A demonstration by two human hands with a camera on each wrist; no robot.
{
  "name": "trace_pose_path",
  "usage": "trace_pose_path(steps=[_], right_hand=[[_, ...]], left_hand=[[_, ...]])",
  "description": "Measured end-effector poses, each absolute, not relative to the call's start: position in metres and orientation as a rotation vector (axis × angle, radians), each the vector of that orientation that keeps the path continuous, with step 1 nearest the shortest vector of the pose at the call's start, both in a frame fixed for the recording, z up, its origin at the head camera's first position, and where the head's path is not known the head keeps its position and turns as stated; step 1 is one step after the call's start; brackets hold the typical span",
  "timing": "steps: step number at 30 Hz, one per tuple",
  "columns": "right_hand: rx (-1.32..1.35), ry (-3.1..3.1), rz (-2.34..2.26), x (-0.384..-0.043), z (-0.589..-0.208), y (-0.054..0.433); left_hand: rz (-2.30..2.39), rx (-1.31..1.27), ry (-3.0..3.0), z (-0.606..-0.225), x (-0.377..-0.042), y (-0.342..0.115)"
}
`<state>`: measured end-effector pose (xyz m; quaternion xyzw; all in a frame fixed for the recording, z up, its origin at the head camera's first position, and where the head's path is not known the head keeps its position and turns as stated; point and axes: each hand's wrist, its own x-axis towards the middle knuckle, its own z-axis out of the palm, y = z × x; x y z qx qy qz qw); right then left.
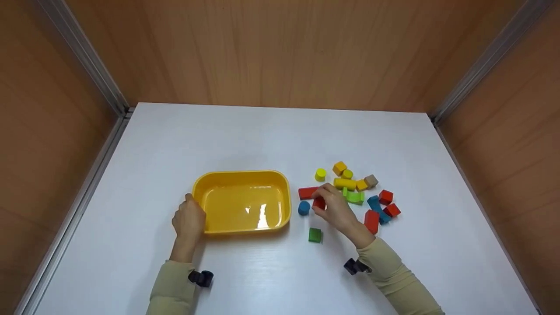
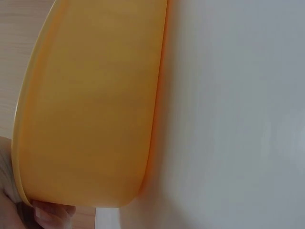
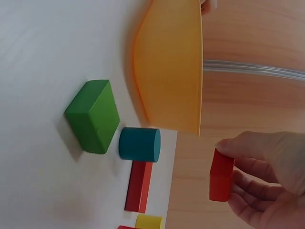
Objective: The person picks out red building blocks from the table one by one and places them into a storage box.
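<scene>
A yellow rectangular tub [image 1: 245, 173] stands on the white table, with nothing inside it. My left hand [image 1: 189, 216] grips the tub's left rim; in the left wrist view the fingers [image 2: 52, 215] curl under its edge. To the right of the tub, my right hand [image 1: 337, 212] pinches a red block [image 3: 221, 176] between thumb and fingers, held above the table. Close to this hand lie a blue cylinder [image 1: 304, 208], a red rectangular block [image 1: 307, 193] and a green block [image 1: 315, 235].
Further right are several blocks: a yellow cylinder [image 1: 344, 183], a light green arch [image 1: 353, 197], a red block [image 1: 372, 221], a blue piece [image 1: 379, 210] and a plain wooden cube [image 1: 371, 181]. Wooden panels [image 1: 280, 52] wall the table at the back and sides.
</scene>
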<state>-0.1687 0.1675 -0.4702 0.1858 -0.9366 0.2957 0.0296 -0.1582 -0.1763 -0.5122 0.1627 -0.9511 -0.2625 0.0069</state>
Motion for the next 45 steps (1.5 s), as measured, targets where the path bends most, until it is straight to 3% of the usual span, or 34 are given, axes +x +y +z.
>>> trace_pose_path(steps=[9, 20, 45], right_hand=[[0.793, -2.784, 0.827, -0.179, -0.466, 0.139], [0.837, -2.853, 0.894, -0.181, -0.458, 0.1], [0.999, -3.07, 0.673, -0.194, -0.495, 0.062]], left_hand=[[-0.807, 0.472, -2.95, -0.514, -0.158, -0.176], [-0.799, 0.524, -2.985, -0.514, -0.16, -0.177], [-0.807, 0.523, -2.987, -0.513, -0.158, -0.176]])
